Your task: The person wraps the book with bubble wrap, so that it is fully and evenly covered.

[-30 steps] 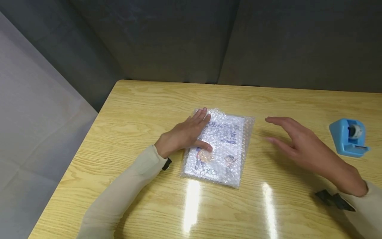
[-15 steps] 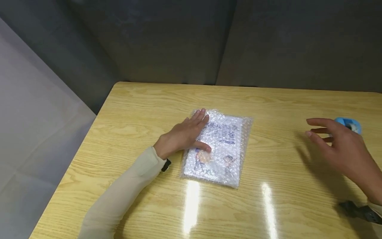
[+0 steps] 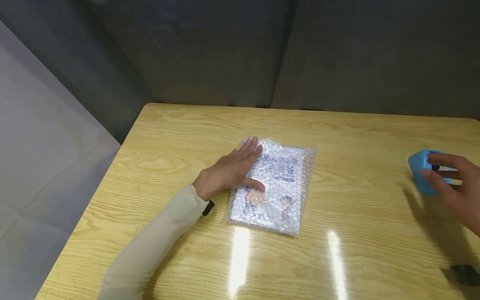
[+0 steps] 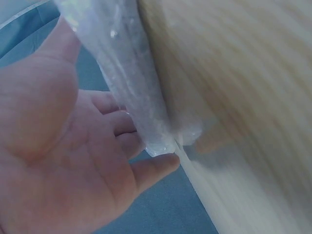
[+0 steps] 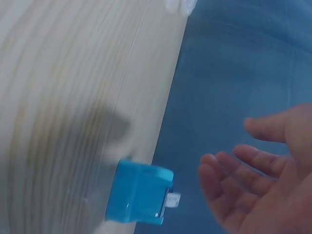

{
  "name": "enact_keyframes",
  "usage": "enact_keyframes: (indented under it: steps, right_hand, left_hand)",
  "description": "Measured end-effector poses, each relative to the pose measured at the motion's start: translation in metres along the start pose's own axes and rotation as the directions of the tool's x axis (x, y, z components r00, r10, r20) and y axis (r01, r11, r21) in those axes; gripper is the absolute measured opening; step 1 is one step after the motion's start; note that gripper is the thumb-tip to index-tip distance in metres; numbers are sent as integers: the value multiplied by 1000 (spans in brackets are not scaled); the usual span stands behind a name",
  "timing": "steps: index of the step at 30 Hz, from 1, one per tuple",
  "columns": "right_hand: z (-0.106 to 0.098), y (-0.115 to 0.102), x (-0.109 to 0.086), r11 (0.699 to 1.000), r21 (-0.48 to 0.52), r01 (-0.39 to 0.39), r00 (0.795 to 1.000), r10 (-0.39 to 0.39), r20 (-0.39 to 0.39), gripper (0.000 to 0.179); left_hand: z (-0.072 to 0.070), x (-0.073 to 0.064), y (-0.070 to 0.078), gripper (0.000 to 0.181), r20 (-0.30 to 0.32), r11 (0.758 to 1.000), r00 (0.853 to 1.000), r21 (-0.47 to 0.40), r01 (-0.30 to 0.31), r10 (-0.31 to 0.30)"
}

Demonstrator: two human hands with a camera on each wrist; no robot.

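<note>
A flat item with printed writing and small pictures, sheathed in bubble wrap (image 3: 281,200), lies on the wooden table. My left hand (image 3: 233,170) rests on its upper left part with fingers extended; the left wrist view shows the palm side of that hand (image 4: 73,151) against the wrap's edge (image 4: 129,73). At the right, my right hand (image 3: 459,187) hovers above and in front of a blue tape dispenser (image 3: 420,173), partly covering it. In the right wrist view a gap separates the loosely bent fingers (image 5: 229,180) from the dispenser (image 5: 136,192).
The wooden table (image 3: 180,137) ends at a dark curtain (image 3: 210,54) along the back. Pale cloth (image 3: 48,166) hangs beyond its left edge. A black wrist strap (image 3: 465,275) shows at the lower right.
My right hand has travelled right, from beside the bubble wrap to over the tape dispenser. My left hand and the wrapped item have stayed in place.
</note>
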State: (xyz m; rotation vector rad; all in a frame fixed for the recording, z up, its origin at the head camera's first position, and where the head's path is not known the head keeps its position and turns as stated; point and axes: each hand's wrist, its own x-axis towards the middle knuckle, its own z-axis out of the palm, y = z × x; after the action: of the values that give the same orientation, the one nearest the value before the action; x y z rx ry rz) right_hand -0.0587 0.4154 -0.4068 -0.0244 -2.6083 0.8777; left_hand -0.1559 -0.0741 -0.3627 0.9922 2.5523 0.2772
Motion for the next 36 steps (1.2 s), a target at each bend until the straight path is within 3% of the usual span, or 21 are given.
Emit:
enact_keyframes:
  steps: [3,5,6,9,13,17,18,20,21,23,27,28,30,32,36]
  right_hand:
    - [2,38,2,999,-15,-39,998,38,-41,46]
    - [1,45,3,996,-45,-78,995,75,-61,46]
    - [0,44,3,992,-71,-106,992,101,-70,45]
    - [-6,14,1,966,-150,-212,976,202,-80,43]
    - [-11,-20,-4,903,-210,-374,927,358,-110,43]
    - [-11,8,-5,852,-232,-469,883,452,-126,45]
    - [-10,20,-6,847,-238,-475,880,457,-129,40]
    - [-11,40,-6,866,-198,-458,888,441,-126,24]
    - [-12,38,-6,870,-170,-462,886,445,-132,15]
    - [-11,48,-7,877,-154,-455,889,435,-146,15]
    - [-11,52,-8,856,-227,-464,886,451,-109,4]
    - [-10,61,-8,853,-252,-457,889,449,-90,4]
    - [-13,60,-8,837,-303,-455,885,462,-54,16]
    - [-14,61,-8,844,-282,-455,884,466,-33,16]
    - [-13,65,-7,837,-226,-498,862,505,-30,17]
  left_hand:
    - [1,0,0,109,2,1000,1000,3,-1,1]
    - [1,0,-1,109,3,1000,1000,3,-1,1]
    - [1,0,0,109,2,1000,1000,4,-2,2]
    - [1,0,0,108,-2,1000,1000,6,-4,4]
    - [0,0,1,107,-4,1000,1000,5,-8,8]
    - [-1,-1,2,107,-3,1000,1000,4,-5,5]
    - [-1,-1,2,107,-2,1000,1000,5,-3,3]
    - [-2,-1,2,108,-3,1000,1000,8,0,0]
    - [-2,-1,2,108,-2,1000,1000,7,1,-1]
    - [-2,-1,2,108,0,1000,1000,5,2,-2]
    - [-2,-1,1,108,4,1000,1000,0,4,-4]
    - [-2,-1,1,108,5,1000,1000,1,5,-5]
    - [-2,-1,1,109,6,1000,1000,3,7,-7]
    - [-2,-1,2,109,7,1000,1000,6,8,-8]
    - [-1,-1,2,108,3,1000,1000,6,6,-6]
